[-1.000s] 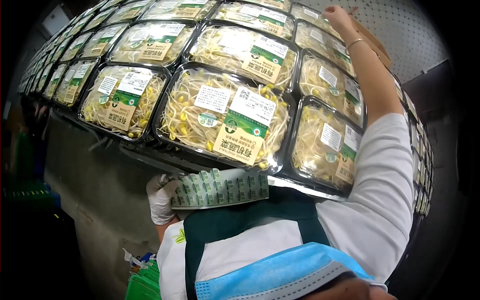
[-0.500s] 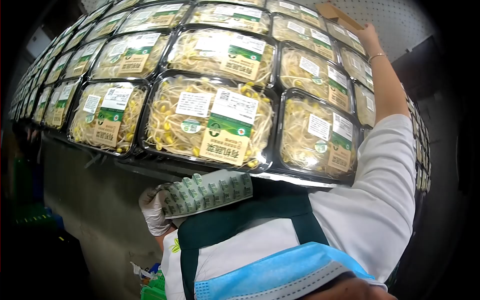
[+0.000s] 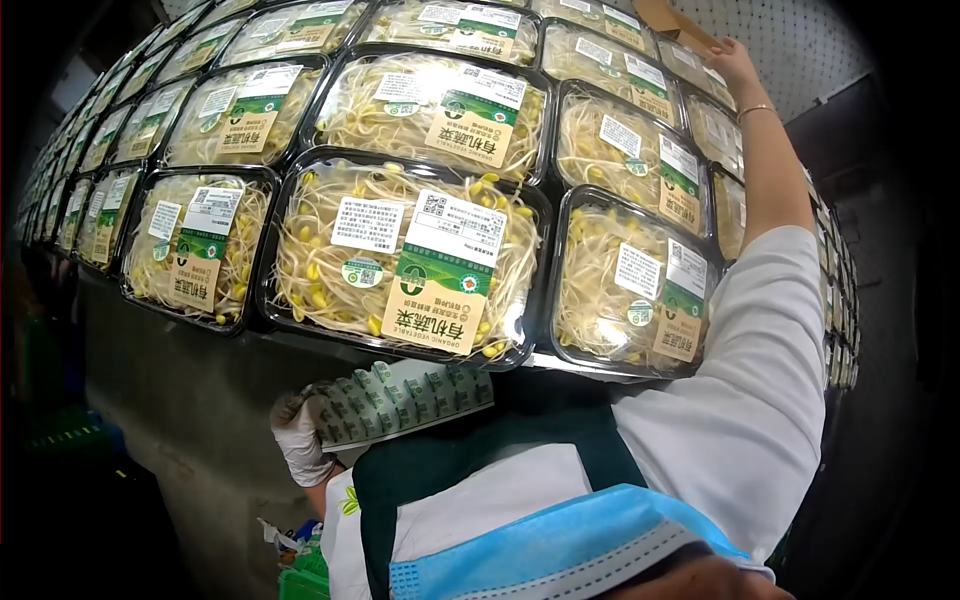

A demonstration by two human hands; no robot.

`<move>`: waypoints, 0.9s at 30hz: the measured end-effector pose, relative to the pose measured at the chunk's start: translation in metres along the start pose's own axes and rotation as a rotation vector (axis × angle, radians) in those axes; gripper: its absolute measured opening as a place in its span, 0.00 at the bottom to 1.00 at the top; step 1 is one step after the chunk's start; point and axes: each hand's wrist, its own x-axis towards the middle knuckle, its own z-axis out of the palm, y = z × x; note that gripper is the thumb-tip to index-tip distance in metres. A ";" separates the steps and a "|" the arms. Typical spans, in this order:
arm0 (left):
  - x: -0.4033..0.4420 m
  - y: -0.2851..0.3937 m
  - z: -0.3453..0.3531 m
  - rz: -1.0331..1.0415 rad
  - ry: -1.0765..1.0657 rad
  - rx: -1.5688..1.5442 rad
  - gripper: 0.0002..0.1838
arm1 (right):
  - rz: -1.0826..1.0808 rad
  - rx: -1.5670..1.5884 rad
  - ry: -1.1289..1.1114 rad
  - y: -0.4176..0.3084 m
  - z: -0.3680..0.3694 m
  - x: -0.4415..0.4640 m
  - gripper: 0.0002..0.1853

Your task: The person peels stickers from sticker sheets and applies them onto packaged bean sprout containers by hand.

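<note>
Left hand (image 3: 300, 432) around green-printed sticker sheet (image 3: 408, 402)

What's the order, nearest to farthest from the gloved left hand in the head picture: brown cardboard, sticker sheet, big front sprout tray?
1. Sticker sheet: held in the left hand.
2. Big front sprout tray: up and right.
3. Brown cardboard: far top right, by the right hand.

A grey floor (image 3: 200, 420) spread across the lower left of the frame. At the bottom, left of centre, was a green basket (image 3: 303, 584), with crumpled white scraps (image 3: 283, 540) at its top. A dim green crate (image 3: 65, 432) sat at the left edge; a white, dark-dotted surface (image 3: 770, 50) filled the upper right.
</note>
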 end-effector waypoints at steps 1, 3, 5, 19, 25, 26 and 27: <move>-0.002 0.003 0.003 -0.021 0.019 0.024 0.04 | -0.011 -0.001 -0.001 -0.004 0.002 -0.002 0.32; -0.004 0.007 0.004 -0.013 0.012 0.014 0.03 | -0.043 -0.340 0.028 -0.008 0.010 -0.009 0.30; -0.004 0.004 0.003 -0.004 0.007 0.010 0.03 | -0.148 -0.556 -0.011 0.001 0.020 -0.013 0.24; -0.008 0.032 0.023 0.148 -0.232 -0.219 0.05 | -0.291 -0.696 -0.002 -0.064 -0.037 0.045 0.18; -0.014 0.054 0.038 0.047 -0.467 -0.121 0.04 | -0.627 -0.141 -0.103 -0.213 -0.025 -0.138 0.11; -0.021 0.052 0.041 0.058 -0.499 -0.245 0.04 | -0.667 -0.056 -0.138 -0.227 -0.022 -0.180 0.09; -0.028 0.052 0.041 0.060 -0.515 -0.276 0.05 | -0.708 0.023 -0.171 -0.238 -0.019 -0.224 0.07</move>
